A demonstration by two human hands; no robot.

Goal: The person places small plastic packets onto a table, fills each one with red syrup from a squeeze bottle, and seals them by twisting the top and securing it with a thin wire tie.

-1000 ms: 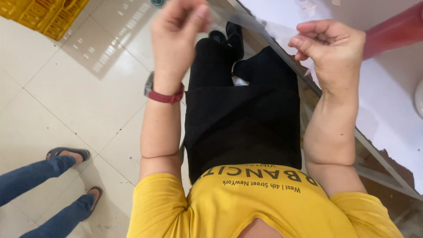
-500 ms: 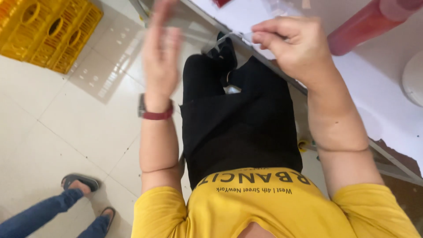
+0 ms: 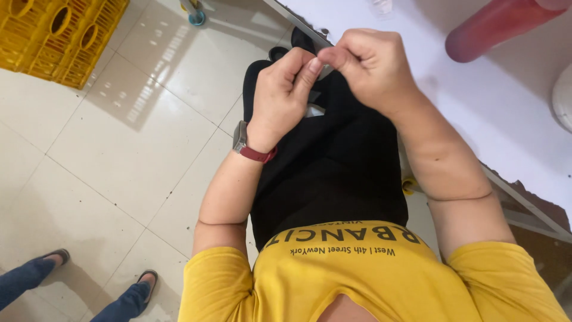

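My left hand (image 3: 280, 98), with a watch on a dark red strap (image 3: 253, 149) at the wrist, is curled in front of my black trousers (image 3: 333, 173). My right hand (image 3: 366, 68) is curled just right of it, over the edge of the white table (image 3: 476, 101). The fingertips of both hands meet in a pinch. Nothing clear shows between them; anything there is too small to make out. My yellow shirt (image 3: 357, 280) fills the bottom of the view.
A red cylinder (image 3: 494, 24) lies on the table at the top right, with a white round object (image 3: 563, 95) at the right edge. Yellow plastic crates (image 3: 59, 36) stand on the tiled floor at top left. Another person's jeans-clad legs (image 3: 36, 280) are at bottom left.
My hands were apart, the left one raised with fingers up. They have come together and now touch at the fingertips.
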